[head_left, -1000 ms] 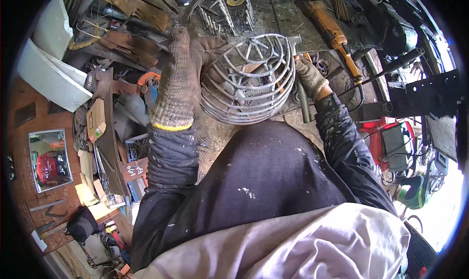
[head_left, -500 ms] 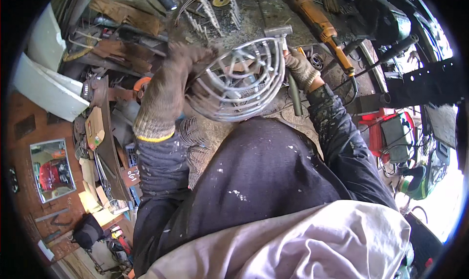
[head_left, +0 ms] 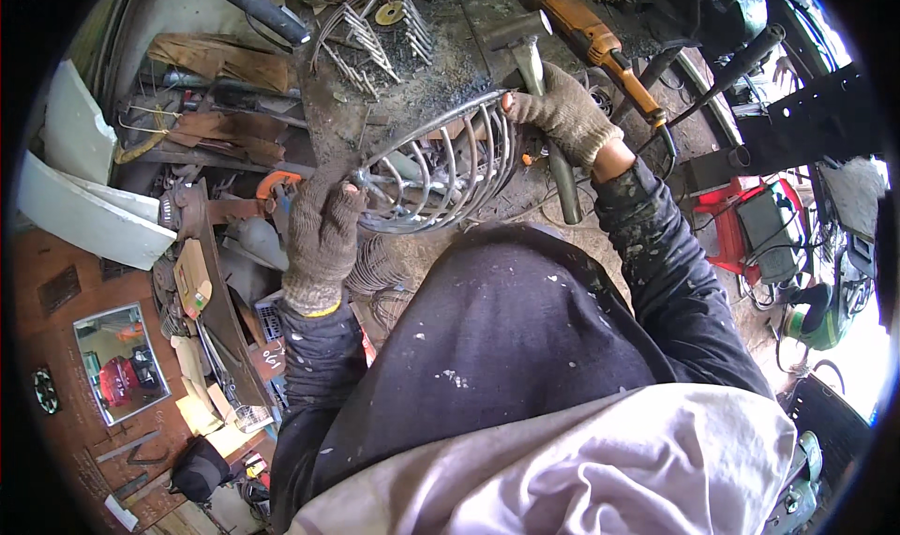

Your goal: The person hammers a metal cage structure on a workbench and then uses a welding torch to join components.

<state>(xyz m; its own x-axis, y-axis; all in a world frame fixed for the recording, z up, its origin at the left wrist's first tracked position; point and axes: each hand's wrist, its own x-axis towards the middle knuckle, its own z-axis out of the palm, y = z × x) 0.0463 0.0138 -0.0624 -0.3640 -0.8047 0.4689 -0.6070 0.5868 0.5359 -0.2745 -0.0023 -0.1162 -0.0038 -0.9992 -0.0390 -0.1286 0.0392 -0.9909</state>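
Observation:
A curved basket-like frame of welded steel rods (head_left: 427, 176) is held up in front of me, tilted with its straight side away from me. My left hand (head_left: 323, 221), in a worn knit glove, is closed on the frame's left end. At the opposite end my right hand (head_left: 570, 113), gloved too, grips a hammer (head_left: 563, 186) with its head upward. The bare fingertips of that hand also rest on the frame's right corner. Part of the hammer's handle is hidden behind the glove.
Beyond the frame lies a dark, gritty worktop (head_left: 361, 127) with rows of short metal rods (head_left: 370, 43) and a brass-coloured disc (head_left: 389, 13). An orange power tool (head_left: 586, 30) lies at the far right. Coiled wire (head_left: 377, 265) sits below the frame. Wood scraps (head_left: 220, 61) are at the left.
My left hand, blurred over the frame before, now grips its left end. The frame has turned so its straight side runs across. The hammer has shifted up and left with my right hand.

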